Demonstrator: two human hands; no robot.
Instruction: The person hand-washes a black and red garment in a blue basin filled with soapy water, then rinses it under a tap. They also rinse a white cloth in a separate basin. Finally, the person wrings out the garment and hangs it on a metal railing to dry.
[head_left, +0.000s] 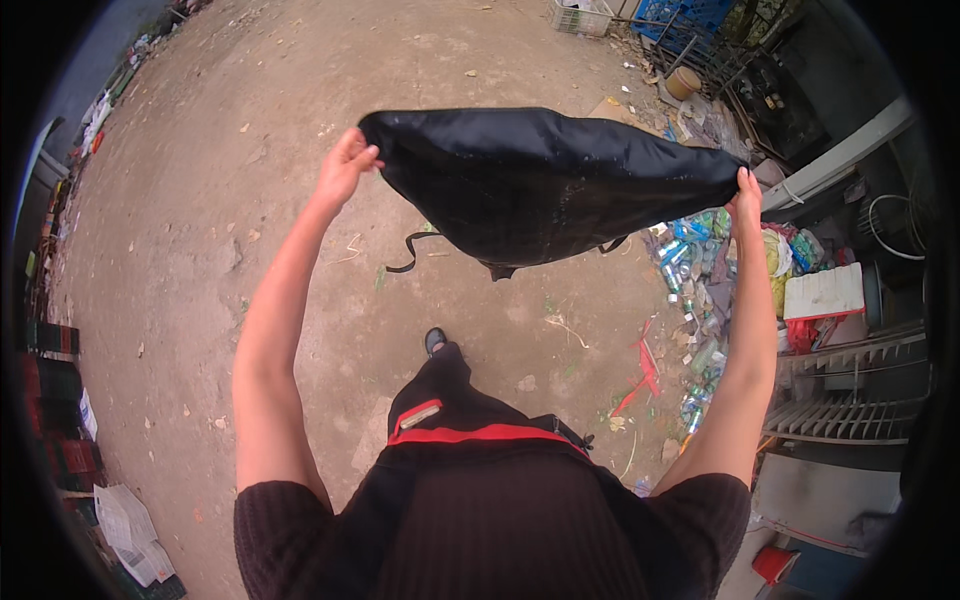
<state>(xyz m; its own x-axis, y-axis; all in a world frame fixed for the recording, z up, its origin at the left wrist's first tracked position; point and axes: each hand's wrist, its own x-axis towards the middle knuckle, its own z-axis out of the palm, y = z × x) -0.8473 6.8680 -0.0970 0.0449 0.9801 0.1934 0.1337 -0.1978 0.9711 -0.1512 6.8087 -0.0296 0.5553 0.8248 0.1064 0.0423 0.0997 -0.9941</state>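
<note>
A shiny black sheet of waterproof material (555, 187) with narrow straps (409, 251) is spread in the air in front of me at arm's length. Its upper edge is stretched between my two hands, and its lower part sags above the ground. My left hand (349, 169) pinches the left corner between thumb and fingers. At the opposite corner, my right hand (744, 199) grips the material with the thumb on top; its other fingers are mostly hidden. Whether the sheet is an apron or a cover I cannot tell.
Bare earth (300, 300) lies underfoot. Along the right are heaped cans and bottles (690, 255), a white foam box lid (825, 291) and metal racks (840, 420). A white crate (581, 16) and blue crate (679, 19) stand far off. Stacked dark crates (56, 390) and newspaper (131, 532) line the left.
</note>
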